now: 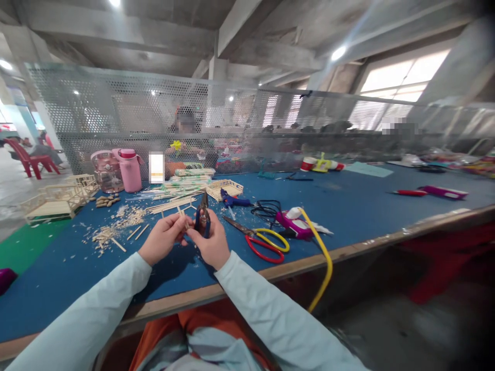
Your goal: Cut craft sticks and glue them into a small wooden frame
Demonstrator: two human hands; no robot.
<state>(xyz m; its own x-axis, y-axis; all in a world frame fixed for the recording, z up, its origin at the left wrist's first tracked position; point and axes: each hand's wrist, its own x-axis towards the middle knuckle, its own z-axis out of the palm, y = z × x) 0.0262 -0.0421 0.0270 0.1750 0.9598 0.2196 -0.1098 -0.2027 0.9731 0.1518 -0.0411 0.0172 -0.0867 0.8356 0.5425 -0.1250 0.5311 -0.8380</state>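
My right hand (212, 243) grips blue-handled pliers (202, 217), jaws pointing up and away from me. My left hand (162, 238) pinches a thin wooden stick (182, 215) right beside the pliers' handles. Both hands hover just above the blue table top (348, 206), near its front edge. Wood scraps and cut stick ends (116, 229) lie to the left of my left hand. A loose pile of long sticks (174, 203) lies just behind my hands.
Red-and-yellow scissors (263, 241), a pink glue gun (296, 222) with a yellow cable (323, 252), and a black cord lie to the right. Stick-built models (58, 198) and pink bottles (129, 169) stand at back left. A perforated metal screen (116, 111) separates another seated person.
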